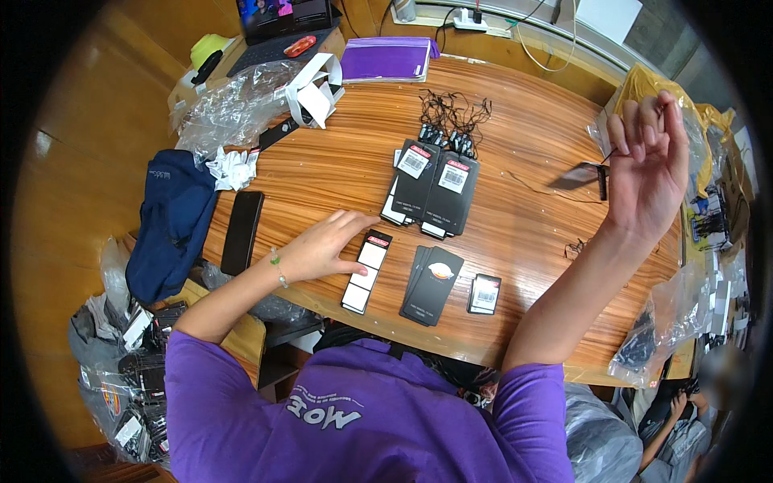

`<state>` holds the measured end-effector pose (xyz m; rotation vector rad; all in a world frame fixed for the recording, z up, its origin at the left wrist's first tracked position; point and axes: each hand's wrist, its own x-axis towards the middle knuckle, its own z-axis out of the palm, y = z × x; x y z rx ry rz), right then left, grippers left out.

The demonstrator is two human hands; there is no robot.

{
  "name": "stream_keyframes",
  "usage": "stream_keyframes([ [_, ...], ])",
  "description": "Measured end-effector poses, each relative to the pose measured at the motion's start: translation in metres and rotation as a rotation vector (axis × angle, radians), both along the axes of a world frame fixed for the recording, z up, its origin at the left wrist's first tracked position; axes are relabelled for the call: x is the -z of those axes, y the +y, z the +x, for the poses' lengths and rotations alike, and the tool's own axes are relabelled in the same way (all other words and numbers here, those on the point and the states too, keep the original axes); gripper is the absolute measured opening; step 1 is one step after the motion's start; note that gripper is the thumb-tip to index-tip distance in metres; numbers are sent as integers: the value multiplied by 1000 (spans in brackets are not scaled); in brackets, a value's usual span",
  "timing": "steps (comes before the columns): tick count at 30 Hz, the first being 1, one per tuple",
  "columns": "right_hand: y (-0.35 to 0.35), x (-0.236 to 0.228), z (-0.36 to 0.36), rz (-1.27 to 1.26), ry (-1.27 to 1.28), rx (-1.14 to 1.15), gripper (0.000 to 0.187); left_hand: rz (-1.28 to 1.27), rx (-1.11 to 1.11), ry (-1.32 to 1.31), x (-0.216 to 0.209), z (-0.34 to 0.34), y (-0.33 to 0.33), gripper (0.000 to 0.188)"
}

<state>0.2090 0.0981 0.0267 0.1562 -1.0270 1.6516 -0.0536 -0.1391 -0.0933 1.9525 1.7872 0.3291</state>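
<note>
Right hand's grip [644,173] is up off the table, fingers curled in and pinching a thin black string, with a dark hang tag [581,177] dangling from it just over the wood. Left hand [322,245] is flat on the table [322,169], fingers spread loose and holding nothing, fingertips touching the top edge of a long strip of white labels on black backing [365,271].

Just right of that strip sits a small stack of black tags with an oval logo [432,284], and beside that a little black tag with a white sticker [485,293]. Further up the table there's a fanned pile of black hang tags with barcode stickers [432,187], and a tangle of black strings [451,113] right behind them.

Off to the left, a black phone [241,232] lies near the table edge, next to a navy cloth bag [173,221]. Crumpled clear plastic [233,101] sits at the far left corner, a purple notebook [386,59] and a laptop [282,24] beyond it.
</note>
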Motion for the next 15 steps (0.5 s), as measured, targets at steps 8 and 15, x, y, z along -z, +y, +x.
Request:
stream_keyframes([
  [8, -8, -1, -3, 114, -186, 140, 14, 203, 16, 115, 11, 2, -9, 68],
  [15, -14, -6, -7, 142, -271, 88, 16, 606, 332, -70, 34, -18, -19, 35],
])
